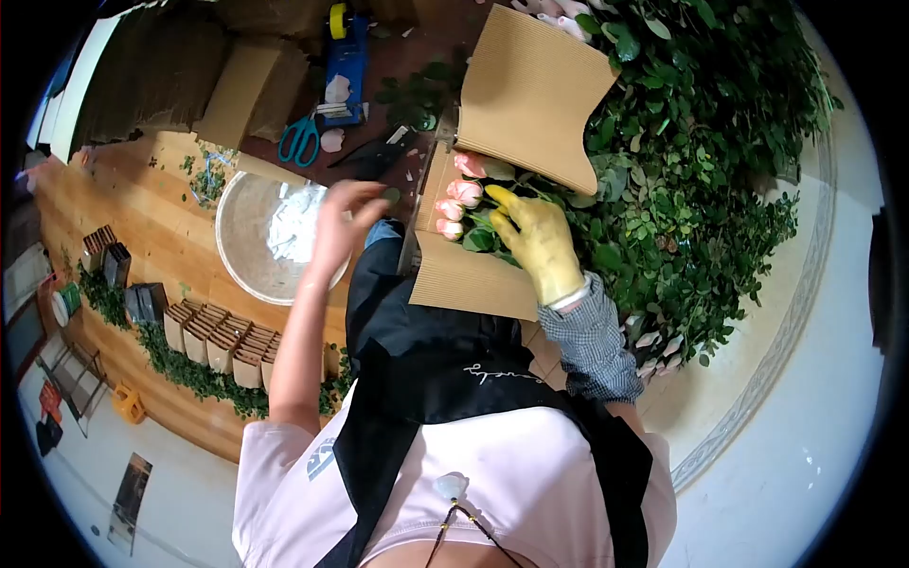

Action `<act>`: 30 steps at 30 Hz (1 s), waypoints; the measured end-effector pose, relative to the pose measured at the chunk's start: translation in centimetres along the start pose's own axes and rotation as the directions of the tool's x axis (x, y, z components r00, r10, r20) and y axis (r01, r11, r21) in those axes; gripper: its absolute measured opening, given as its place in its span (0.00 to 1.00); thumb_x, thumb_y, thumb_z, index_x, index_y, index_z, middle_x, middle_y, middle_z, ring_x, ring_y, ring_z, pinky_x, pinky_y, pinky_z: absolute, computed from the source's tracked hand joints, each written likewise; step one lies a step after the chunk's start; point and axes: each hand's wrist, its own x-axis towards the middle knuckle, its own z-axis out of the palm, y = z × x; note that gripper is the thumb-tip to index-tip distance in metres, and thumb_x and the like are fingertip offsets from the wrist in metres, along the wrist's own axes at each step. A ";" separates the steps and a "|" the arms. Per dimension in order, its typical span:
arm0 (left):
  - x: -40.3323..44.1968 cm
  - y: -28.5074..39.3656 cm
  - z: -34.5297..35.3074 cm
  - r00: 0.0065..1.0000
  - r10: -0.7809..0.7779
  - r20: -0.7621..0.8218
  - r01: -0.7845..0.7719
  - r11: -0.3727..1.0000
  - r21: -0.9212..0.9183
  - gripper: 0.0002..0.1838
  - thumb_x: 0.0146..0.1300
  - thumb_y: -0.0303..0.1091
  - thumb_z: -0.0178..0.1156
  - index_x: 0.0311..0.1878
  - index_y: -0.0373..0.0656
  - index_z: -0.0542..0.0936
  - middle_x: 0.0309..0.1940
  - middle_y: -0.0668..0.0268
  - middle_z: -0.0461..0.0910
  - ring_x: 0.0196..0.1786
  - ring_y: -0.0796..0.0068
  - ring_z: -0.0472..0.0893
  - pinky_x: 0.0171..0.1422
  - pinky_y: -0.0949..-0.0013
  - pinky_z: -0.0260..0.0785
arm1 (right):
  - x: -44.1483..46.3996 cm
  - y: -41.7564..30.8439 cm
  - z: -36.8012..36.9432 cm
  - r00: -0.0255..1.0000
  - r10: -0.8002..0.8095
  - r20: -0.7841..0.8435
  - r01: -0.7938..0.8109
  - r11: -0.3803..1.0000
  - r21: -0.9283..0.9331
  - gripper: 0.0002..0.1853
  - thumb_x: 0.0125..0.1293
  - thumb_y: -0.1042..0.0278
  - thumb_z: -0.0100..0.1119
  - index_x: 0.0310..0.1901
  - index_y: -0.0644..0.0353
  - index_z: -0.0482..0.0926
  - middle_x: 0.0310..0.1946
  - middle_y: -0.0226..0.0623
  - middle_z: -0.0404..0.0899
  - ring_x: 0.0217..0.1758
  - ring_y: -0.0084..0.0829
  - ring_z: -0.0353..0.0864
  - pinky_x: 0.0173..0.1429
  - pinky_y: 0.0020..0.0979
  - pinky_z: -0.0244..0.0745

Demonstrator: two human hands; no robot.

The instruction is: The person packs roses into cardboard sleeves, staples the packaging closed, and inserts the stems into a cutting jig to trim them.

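Note:
My left hand [346, 220] is bare and slightly blurred, raised above the edge of the white bucket, its fingers apart. A small green leaf [391, 195] shows by its fingertips. My right hand [540, 237], in a yellow glove, rests over the rose stems and leaves with its fingers spread. Several pink roses [464, 192] lie with their heads to the left on a corrugated cardboard sheet [473, 279]. Another brown cardboard piece [535, 95] stands above them, covering part of the stems.
Teal scissors [299, 141], a blue tape dispenser [347, 71] and a black tool [379, 153] lie on the dark table. The bucket [237, 241] holds white scraps. Leafy stems [682, 189] are piled at right. Wrapped bundles [222, 341] line the wooden floor at left.

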 end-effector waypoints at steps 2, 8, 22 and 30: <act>1.7 2.6 3.9 0.945 0.294 0.144 -0.314 0.938 0.148 0.16 0.53 0.36 0.76 0.45 0.43 0.87 0.40 0.59 0.79 0.49 0.58 0.78 0.54 0.60 0.71 | 0.6 -1.0 0.0 0.998 0.042 0.036 -0.038 0.993 -0.113 0.15 0.64 0.59 0.65 0.49 0.57 0.83 0.28 0.39 0.84 0.33 0.40 0.86 0.39 0.42 0.80; 3.2 2.9 7.9 0.891 0.354 0.283 -0.403 0.905 0.134 0.15 0.49 0.37 0.77 0.41 0.44 0.89 0.37 0.61 0.76 0.44 0.58 0.75 0.51 0.59 0.70 | 2.5 1.0 4.9 0.970 0.149 0.193 -0.076 0.937 -0.341 0.18 0.70 0.48 0.56 0.45 0.55 0.81 0.32 0.38 0.88 0.37 0.41 0.88 0.43 0.42 0.81; 2.8 3.3 5.7 0.948 -0.144 0.286 0.157 0.987 -0.023 0.13 0.70 0.32 0.62 0.53 0.36 0.84 0.37 0.57 0.87 0.39 0.69 0.87 0.48 0.68 0.77 | 2.8 1.6 4.4 0.964 0.041 0.263 0.044 0.950 -0.309 0.20 0.66 0.47 0.62 0.46 0.58 0.79 0.29 0.36 0.85 0.35 0.37 0.86 0.41 0.38 0.78; 2.2 3.2 7.4 0.978 0.063 0.199 -0.098 0.981 0.170 0.11 0.68 0.29 0.59 0.48 0.38 0.85 0.40 0.50 0.84 0.44 0.48 0.84 0.49 0.58 0.76 | 1.8 0.7 3.4 0.917 0.056 0.394 0.104 0.922 -0.373 0.30 0.67 0.46 0.62 0.59 0.64 0.75 0.29 0.36 0.86 0.34 0.36 0.87 0.37 0.38 0.79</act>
